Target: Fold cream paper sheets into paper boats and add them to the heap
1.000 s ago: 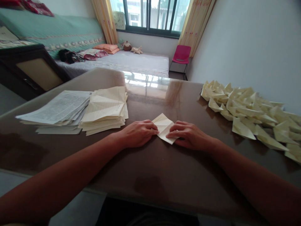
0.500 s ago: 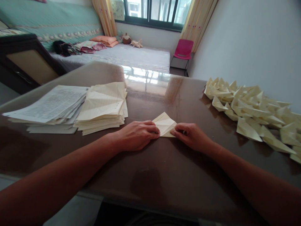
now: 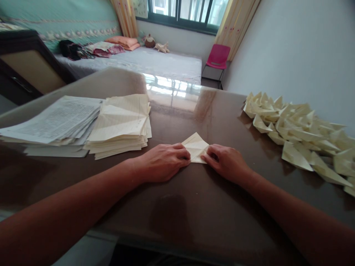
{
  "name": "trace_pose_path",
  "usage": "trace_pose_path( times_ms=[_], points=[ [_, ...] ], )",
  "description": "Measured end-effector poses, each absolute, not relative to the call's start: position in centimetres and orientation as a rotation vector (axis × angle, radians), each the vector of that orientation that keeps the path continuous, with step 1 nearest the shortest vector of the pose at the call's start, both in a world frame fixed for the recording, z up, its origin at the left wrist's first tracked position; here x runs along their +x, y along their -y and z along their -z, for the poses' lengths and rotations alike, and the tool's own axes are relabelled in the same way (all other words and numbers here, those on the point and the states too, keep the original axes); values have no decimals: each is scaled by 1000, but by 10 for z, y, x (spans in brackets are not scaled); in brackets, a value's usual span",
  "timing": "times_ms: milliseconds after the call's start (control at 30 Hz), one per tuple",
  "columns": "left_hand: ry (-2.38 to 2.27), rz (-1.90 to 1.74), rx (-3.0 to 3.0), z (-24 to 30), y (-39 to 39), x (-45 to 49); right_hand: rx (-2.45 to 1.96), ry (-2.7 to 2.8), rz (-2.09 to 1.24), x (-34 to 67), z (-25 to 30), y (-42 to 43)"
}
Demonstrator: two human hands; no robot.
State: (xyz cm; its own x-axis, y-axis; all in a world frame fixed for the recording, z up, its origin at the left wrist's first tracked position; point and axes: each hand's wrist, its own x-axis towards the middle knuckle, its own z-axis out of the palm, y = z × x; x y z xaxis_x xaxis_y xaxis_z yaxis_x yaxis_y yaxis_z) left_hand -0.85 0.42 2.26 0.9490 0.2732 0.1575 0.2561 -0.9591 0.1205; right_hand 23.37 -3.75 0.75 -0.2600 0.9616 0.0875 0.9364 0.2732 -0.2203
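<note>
A cream sheet of folded paper (image 3: 196, 145) lies on the brown glossy table (image 3: 177, 207), its pointed corner facing away from me. My left hand (image 3: 169, 160) is closed on the paper's left side, fingers curled over the edge. On the opposite side my right hand (image 3: 226, 160) pinches the lower right edge between thumb and fingers. Both hands rest low against the tabletop. The paper's lower left edge is partly hidden under my left fingers.
To the left lie a stack of cream paper (image 3: 119, 122) and a stack of printed white sheets (image 3: 58, 118). Several folded paper boats (image 3: 299, 125) are heaped at the right by the wall. Beyond the table are a bed (image 3: 166, 62) and a pink chair (image 3: 218, 56).
The view has shifted slightly. Both hands stay on the folded paper, with the right fingers curled a little more closely at its edge.
</note>
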Motion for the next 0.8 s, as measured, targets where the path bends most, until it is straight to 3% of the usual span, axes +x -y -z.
trace_pose_path(
  times_ms=[800],
  points=[
    [-534, -188, 3131, -19, 7, 1, -1809, 2385, -146, 233, -9, 37]
  ],
)
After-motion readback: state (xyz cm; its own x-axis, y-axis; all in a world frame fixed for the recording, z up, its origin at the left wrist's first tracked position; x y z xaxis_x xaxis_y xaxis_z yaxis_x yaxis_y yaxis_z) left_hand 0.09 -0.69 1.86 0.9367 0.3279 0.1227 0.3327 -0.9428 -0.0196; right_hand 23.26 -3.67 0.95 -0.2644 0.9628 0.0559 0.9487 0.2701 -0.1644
